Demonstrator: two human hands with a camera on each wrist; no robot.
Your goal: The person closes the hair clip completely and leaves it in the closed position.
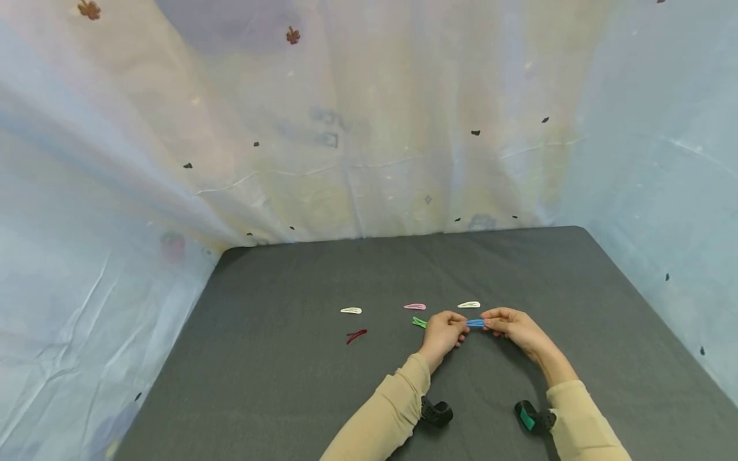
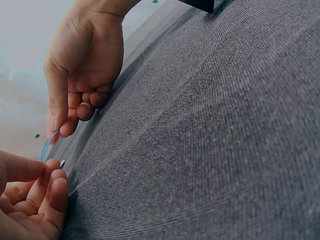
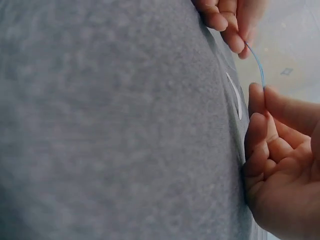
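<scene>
Nearest the camera, saw a left sleeve [image 1: 377, 416] and a right sleeve [image 1: 588, 422], both cream, with a black wrist device [image 1: 436, 413] beside each. Between the hands, found a blue hair clip [image 1: 475, 323], bowed, apparently raised just off the gray table [image 1: 288, 384]. Pinched its left end between thumb and fingertips of the left hand [image 1: 442, 333]; pinched its right end likewise with the right hand [image 1: 514, 328]. Gripped opposite ends presumably to steady so thin a strip and leave its middle bare. Just beside the left hand, noticed a green clip [image 1: 419, 322]. Beyond, saw a white clip [image 1: 469, 305] and a pink clip [image 1: 414, 307]; farther left, a second white clip [image 1: 351, 310] and a red clip [image 1: 356, 335] with spread legs. Judged them set apart for separate handling. Behind everything, saw a pale curtain [image 1: 380, 96].
</scene>
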